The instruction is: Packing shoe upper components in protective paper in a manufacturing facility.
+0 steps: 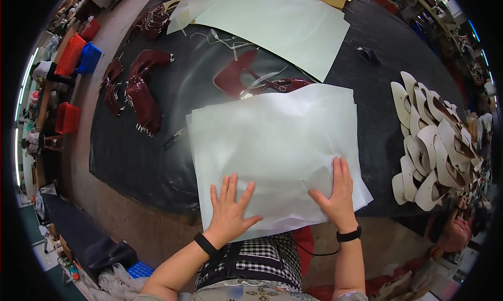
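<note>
A stack of large white sheets (272,138) lies at the near edge of the dark-covered table and overhangs it a little. My left hand (229,209) rests flat on the top sheet's near left part, fingers spread. On the right part lies my right hand (336,199), its thumb apart from the fingers. Neither hand grips anything. Just beyond the sheets, a dark red glossy shoe upper piece (236,73) shows, partly covered by them. Several thin pale strips (225,41) are scattered by it.
Stacked dark red pieces (144,104) lie on the table's left. More large pale sheets (272,23) spread at the far side. A heap of cream shoe uppers (435,143) fills the right edge. A small dark object (369,55) sits farther back. Red bins (68,117) stand beyond the left aisle.
</note>
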`<state>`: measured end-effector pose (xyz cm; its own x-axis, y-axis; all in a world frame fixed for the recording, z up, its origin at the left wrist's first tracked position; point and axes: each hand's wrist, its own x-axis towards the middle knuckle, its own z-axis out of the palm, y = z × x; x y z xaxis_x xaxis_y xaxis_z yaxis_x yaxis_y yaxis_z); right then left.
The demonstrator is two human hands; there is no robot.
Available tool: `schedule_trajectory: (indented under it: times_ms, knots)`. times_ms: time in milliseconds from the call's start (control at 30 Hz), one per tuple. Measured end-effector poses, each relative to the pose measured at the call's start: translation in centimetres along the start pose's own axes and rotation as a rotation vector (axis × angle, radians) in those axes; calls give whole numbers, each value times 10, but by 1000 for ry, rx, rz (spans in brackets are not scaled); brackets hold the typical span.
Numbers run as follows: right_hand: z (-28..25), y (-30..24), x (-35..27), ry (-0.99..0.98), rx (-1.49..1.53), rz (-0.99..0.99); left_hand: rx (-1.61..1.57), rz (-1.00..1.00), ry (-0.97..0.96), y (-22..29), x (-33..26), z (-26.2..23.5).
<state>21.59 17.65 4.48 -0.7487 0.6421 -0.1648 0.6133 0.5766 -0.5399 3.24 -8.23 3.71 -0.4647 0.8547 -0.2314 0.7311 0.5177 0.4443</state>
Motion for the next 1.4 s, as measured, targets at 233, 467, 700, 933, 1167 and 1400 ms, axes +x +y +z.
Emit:
schedule_trajectory:
  times_ms: [233, 467, 700, 933, 1167, 1400]
  knots:
    - [-4, -1, -10, -46, 26, 47, -81, 304, 82, 50, 78, -7]
    - [-23, -30, 21, 89, -59, -181, -80, 300, 24, 62, 91, 16]
    - [9, -10, 45, 45, -58, -195, -130, 211, 72, 50, 82, 33]
    - [26, 9, 46, 112, -8, -236, -78, 188, 16, 51, 86, 33]
    - [0, -6, 44, -115, 42, -112, -230, 318, 88, 73, 111, 25]
    - [-84, -32, 160, 285, 204, -136, -68, 347, 88, 63, 117, 44]
